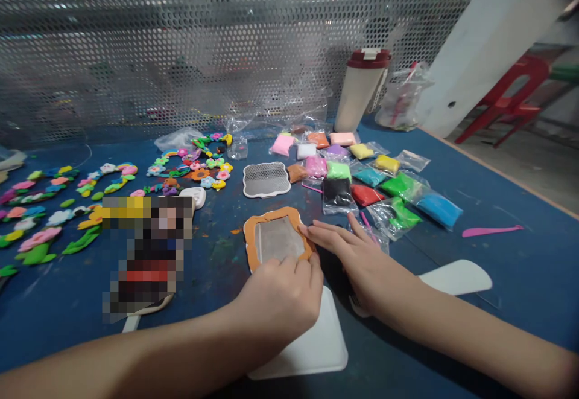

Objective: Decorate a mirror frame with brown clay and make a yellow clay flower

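Observation:
A small wavy-edged mirror (279, 237) lies on the table in front of me, its rim covered with a band of orange clay (251, 239). My left hand (283, 296) is closed at the lower right of the rim, its curled fingers on the clay edge. What the fingertips pinch is partly hidden. My right hand (362, 260) has its fingers stretched out, with the tips touching the mirror's right edge. Below my left hand lies a white flat panel (323, 344). A second mirror (266, 180) with a bare white rim sits just behind.
Several clay packets (337, 194) are spread behind my right hand. A pink modelling tool (491, 230) and a white paddle-shaped piece (459, 277) lie right. Colourful clay-flower pieces (199, 172) and a pixelated phone-like object (151, 260) are left. A tumbler (359, 94) stands before the perforated metal panel (181, 43).

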`<state>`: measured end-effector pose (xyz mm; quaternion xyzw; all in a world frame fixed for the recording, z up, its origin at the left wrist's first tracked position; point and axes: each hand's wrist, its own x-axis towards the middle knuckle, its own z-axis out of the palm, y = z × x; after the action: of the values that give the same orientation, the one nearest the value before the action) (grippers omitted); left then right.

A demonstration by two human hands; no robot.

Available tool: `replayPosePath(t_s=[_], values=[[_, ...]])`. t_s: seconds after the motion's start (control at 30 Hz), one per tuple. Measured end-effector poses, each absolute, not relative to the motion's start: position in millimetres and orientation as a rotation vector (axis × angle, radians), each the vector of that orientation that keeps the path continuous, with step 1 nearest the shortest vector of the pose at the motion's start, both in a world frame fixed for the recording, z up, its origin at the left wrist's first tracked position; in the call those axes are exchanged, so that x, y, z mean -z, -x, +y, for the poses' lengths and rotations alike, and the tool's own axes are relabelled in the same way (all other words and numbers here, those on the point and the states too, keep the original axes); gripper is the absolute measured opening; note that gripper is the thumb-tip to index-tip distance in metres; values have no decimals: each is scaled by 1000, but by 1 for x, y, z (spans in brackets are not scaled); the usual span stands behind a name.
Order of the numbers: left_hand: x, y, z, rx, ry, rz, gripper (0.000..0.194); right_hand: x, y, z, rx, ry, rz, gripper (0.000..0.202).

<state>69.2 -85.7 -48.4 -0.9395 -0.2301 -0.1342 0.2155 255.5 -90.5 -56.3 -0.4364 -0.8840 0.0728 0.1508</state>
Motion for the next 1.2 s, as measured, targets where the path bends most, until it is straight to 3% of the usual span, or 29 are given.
replayPosePath(t_s=[0.27,0.5,0.73,1.03,1.2], values=[[49,-70,-85,389,2611,-672,21,47,-259,-86,43,1092,-2702,66],[48,-70,-86,392,2602,-653,25,52,-261,-86,5,1185,-2619,96],[47,-71,-86,383,2567,-626,24,44,-263,-88,-5,1047,-2677,88],[46,-70,-87,365,2565,-617,28,39,-268,-83,-456,1211,-2194,69],[45,-71,-84,181,2602,-793,38,49,-264,-76,-471,1154,-2373,87]])
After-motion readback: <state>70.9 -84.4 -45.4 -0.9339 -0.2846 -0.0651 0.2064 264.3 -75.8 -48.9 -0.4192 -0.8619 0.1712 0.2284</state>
